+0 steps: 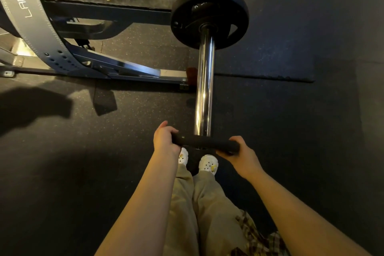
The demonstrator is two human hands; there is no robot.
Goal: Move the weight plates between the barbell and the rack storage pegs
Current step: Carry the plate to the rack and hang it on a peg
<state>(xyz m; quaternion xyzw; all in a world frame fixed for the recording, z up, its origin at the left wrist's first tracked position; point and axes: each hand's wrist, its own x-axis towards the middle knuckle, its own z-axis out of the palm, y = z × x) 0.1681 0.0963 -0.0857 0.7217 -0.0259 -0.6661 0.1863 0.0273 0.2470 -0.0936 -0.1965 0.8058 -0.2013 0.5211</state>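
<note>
A chrome barbell sleeve (204, 81) runs from the top of the view down toward me. A black weight plate (209, 17) sits far up the sleeve against the collar. At the sleeve's near end I hold a second black weight plate (204, 143), seen edge-on. My left hand (164, 140) grips its left rim and my right hand (239, 155) grips its right rim. The sleeve's tip meets the plate's middle; the plate's hole is hidden.
The dark rack frame (104, 12) with its floor rails stands at the upper left, a grey lifting belt (31, 18) hanging on it. Black rubber flooring (291, 110) spreads around. My feet in white shoes (208, 164) stand just below the held plate.
</note>
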